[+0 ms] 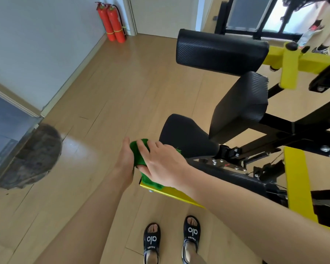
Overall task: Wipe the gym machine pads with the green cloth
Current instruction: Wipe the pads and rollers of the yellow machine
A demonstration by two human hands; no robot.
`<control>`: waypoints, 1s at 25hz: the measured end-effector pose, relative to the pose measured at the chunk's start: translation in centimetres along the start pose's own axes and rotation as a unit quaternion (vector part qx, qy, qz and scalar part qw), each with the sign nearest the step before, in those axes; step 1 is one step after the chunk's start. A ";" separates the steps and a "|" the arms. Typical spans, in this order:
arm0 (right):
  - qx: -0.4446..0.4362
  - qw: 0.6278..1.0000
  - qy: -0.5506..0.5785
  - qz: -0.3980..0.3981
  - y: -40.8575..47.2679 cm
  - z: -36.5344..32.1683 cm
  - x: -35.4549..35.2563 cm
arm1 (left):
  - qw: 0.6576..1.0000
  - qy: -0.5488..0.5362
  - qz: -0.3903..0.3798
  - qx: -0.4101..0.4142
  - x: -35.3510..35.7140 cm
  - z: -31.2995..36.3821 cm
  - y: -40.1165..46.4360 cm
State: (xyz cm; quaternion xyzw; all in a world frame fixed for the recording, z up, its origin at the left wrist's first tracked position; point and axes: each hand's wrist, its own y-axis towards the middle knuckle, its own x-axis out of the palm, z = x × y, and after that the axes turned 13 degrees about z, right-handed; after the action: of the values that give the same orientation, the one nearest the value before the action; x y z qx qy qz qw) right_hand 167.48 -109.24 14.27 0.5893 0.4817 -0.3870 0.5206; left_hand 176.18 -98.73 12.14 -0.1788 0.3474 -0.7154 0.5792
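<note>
Head view. Pale wood plank floor [122, 88], glossy, with a bright patch of glare at left. White wall [36, 44] on the left; two red fire extinguishers [111, 23] stand together in the far corner beside a white door frame. A dark, blurred patch sits at the left edge; cannot tell what it is.

Gym machine at right: yellow and black frame [295, 180], three black textured pads. Top pad [219, 51] lies crosswise, middle pad [240, 103] is tilted, lowest pad [187, 134] is nearest the hands.

Green cloth [139, 157] is bunched between both hands, just beside the lowest pad's near edge, above the yellow frame bar. Left hand [125, 159] grips it from the left; right hand [162, 162] is closed over it from the right.

Black sandals [171, 239] on the floor below. Another person's legs at top right.
</note>
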 end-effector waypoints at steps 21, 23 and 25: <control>0.104 0.931 0.272 -0.220 0.1 5.2 -1.0 | 0.926 0.177 0.316 0.111 4.0 0.6 0.9; 0.169 0.887 0.348 -0.252 -0.8 6.4 -1.5 | 0.926 0.163 0.318 0.122 4.1 0.3 0.9; 0.250 0.848 0.366 -0.290 -3.1 8.5 -2.4 | 0.935 0.128 0.303 0.133 4.2 0.2 0.6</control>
State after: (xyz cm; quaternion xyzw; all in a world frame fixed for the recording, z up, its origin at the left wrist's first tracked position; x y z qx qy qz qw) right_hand 164.29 -118.04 14.44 0.6321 0.6729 -0.3843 0.0059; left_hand 175.61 -102.86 11.25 0.1067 0.3574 -0.5627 0.7377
